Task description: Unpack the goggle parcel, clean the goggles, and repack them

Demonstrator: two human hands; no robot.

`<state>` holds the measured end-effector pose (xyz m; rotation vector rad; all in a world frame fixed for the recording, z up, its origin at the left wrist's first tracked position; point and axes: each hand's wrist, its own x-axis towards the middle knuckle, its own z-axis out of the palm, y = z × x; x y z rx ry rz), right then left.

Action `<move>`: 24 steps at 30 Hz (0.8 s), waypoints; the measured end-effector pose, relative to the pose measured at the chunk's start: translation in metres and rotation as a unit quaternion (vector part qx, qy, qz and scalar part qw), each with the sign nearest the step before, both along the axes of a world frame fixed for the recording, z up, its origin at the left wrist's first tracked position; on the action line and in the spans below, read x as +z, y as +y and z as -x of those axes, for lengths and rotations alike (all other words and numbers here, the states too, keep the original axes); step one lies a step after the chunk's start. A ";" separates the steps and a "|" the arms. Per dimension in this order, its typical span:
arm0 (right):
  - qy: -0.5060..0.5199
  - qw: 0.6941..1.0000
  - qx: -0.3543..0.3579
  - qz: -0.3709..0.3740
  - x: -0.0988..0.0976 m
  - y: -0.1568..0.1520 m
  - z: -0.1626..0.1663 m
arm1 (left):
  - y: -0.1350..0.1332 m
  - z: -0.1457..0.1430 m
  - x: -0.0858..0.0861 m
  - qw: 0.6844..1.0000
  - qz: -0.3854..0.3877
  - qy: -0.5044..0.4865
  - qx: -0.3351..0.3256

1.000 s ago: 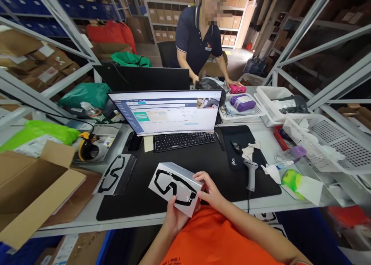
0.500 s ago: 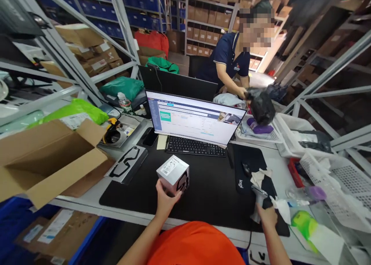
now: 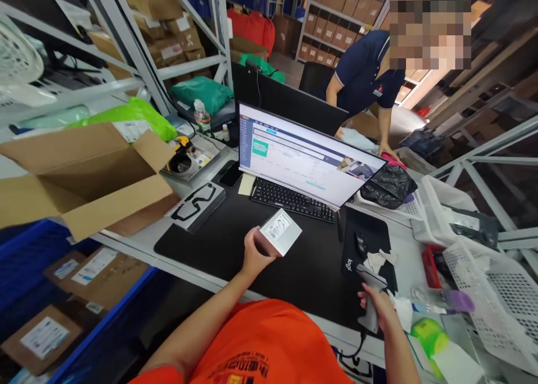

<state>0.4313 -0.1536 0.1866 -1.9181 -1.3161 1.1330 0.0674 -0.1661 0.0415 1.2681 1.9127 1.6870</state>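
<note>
My left hand (image 3: 255, 255) grips a small silver box (image 3: 282, 230) by its near left side, above the black desk mat (image 3: 227, 244). A label with a barcode shows on the box's upper face. My right hand (image 3: 378, 302) is wrapped round the handle of a grey barcode scanner (image 3: 370, 297), whose head points forward and left. The scanner's cable (image 3: 357, 347) hangs off the near edge of the desk. A flat box with a goggles picture (image 3: 198, 204) lies at the mat's left.
Behind the mat stand a keyboard (image 3: 294, 199) and a lit monitor (image 3: 305, 154). An open carton (image 3: 101, 176) is at left. White baskets (image 3: 496, 294), a mouse (image 3: 360, 243) and crumpled paper (image 3: 380, 260) lie at right. A co-worker (image 3: 365, 64) leans over the far side with a black bag (image 3: 390, 185).
The silver box is turned and tilted, its label facing more toward me. My right hand has lifted the scanner and turned it. The co-worker's black bag is now down in the basket.
</note>
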 end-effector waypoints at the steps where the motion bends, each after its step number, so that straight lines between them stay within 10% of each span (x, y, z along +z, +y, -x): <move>1: 0.015 1.000 0.000 0.019 0.003 0.000 0.001 | 0.001 0.002 -0.002 1.000 -0.003 0.011 -0.007; 11: 0.179 0.955 0.183 0.152 0.051 -0.044 0.108 | 0.007 0.003 -0.007 0.989 -0.022 0.147 -0.023; 24: 0.212 0.941 0.211 0.157 0.060 -0.026 0.122 | 0.005 0.000 -0.007 0.983 -0.017 0.168 0.066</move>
